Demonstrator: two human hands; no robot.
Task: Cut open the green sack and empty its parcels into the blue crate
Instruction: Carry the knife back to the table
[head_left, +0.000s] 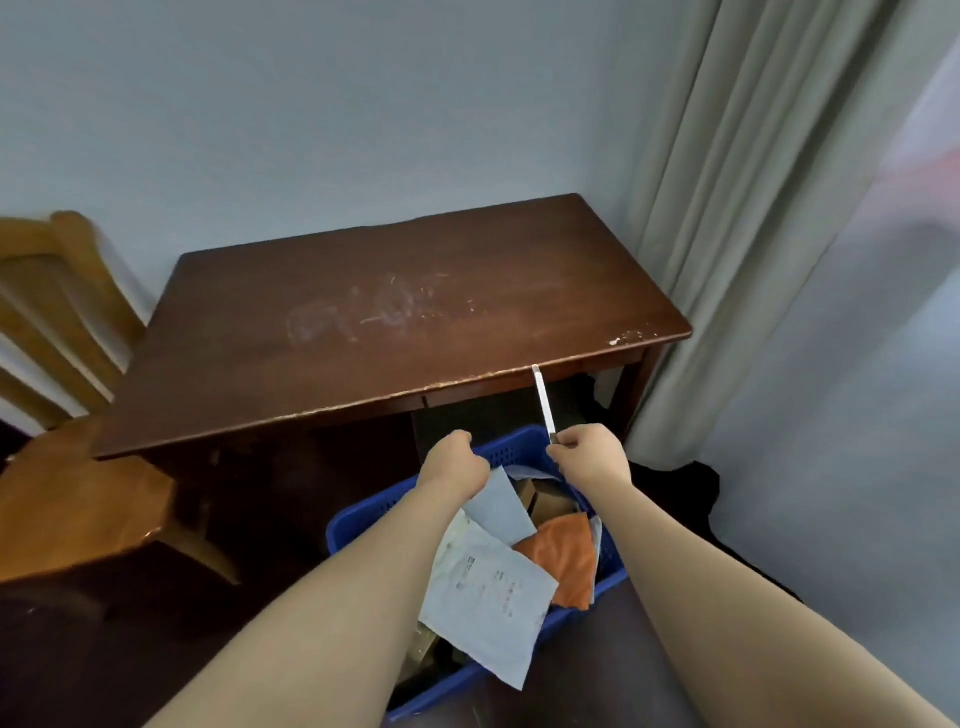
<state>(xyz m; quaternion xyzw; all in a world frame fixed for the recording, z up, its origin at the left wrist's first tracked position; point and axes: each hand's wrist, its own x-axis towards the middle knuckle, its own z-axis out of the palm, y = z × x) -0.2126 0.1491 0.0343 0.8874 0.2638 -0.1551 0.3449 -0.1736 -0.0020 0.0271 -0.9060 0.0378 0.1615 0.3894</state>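
Observation:
The blue crate (358, 525) stands on the dark floor in front of the table, filled with parcels: pale grey mailers (493, 592), an orange packet (566, 556) and brown boxes (550, 501). My left hand (454, 462) hangs over the crate's far rim with curled fingers; I cannot see anything in it. My right hand (587, 454) pinches the handle of a thin white-bladed cutter (543, 400), whose blade points up toward the table edge. No green sack is in view.
A dark brown wooden table (395, 322) stands against the wall right behind the crate. A wooden chair (67, 467) is at the left. A grey curtain (727, 234) hangs at the right beside the table leg.

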